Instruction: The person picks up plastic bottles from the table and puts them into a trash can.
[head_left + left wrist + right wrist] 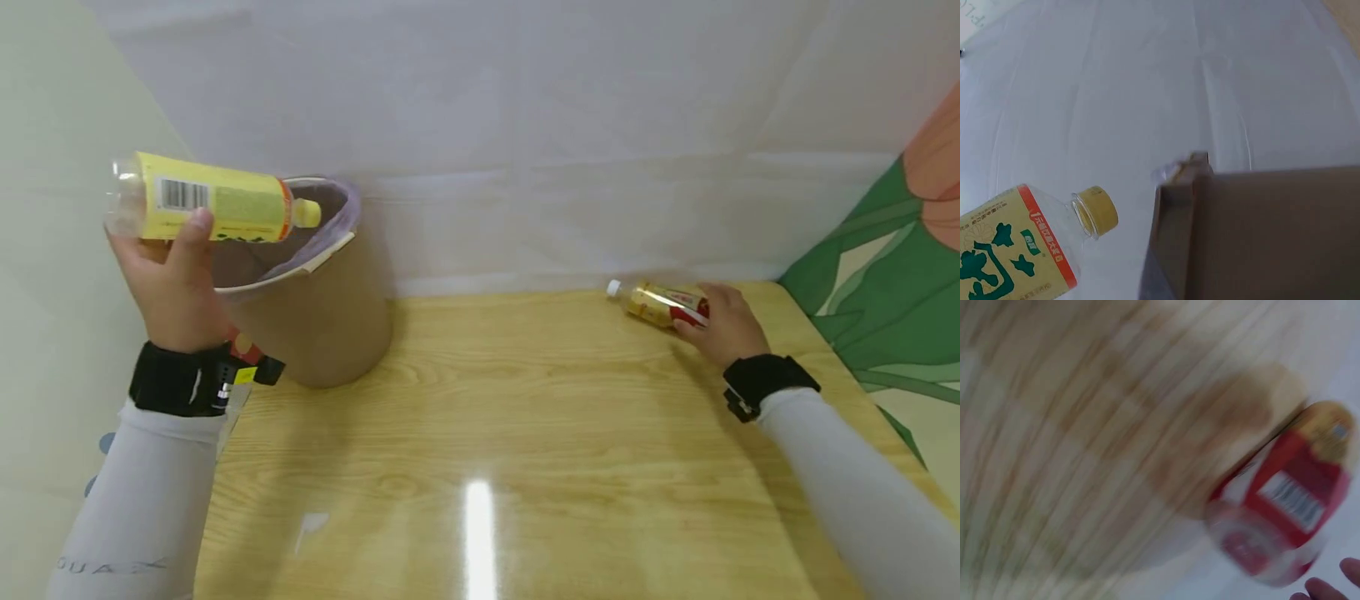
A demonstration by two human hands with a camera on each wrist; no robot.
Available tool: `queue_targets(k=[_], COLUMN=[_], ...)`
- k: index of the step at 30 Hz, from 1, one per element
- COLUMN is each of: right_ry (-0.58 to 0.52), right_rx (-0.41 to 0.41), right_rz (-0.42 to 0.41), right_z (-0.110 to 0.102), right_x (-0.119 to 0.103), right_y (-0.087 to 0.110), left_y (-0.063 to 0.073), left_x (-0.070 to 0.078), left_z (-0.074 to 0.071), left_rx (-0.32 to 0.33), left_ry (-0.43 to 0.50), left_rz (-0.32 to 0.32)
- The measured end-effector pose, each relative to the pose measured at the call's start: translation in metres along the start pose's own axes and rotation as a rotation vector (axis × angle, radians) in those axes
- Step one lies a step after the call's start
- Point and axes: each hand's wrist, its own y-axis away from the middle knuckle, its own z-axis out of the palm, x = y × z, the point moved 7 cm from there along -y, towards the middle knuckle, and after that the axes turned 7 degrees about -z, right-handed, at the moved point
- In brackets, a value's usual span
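My left hand [176, 283] grips an empty-looking clear plastic bottle [247, 204] with a yellow label and yellow cap. It is tilted on its side, its cap end over the mouth of a brown trash bin [330, 325]. In the left wrist view, the capped neck of this bottle [1054, 237] shows beside the bin's wall. At the far right, a second bottle [660, 304] with a white cap and gold-and-red label lies on the table. My right hand [729, 329] is at its base end, thumb and fingers apart; in the right wrist view the fingertips [1322, 589] are beside the bottle's base.
A purple liner [337, 225] hangs over the bin's rim. The wooden table [510, 400] runs up to a white sheet [570, 142] at the back. A panel with green leaves and orange petals [892, 275] stands along the right edge.
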Motion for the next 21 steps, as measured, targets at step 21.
queue_targets(k=[21], right_ry=[0.084], right_rx=[-0.074], right_rz=[-0.059], right_z=[0.012], right_x=[0.035], right_y=[-0.007], left_y=[-0.009], left_x=[-0.017], left_z=[-0.06], left_rx=[0.23], left_ry=[-0.44], left_rz=[-0.243])
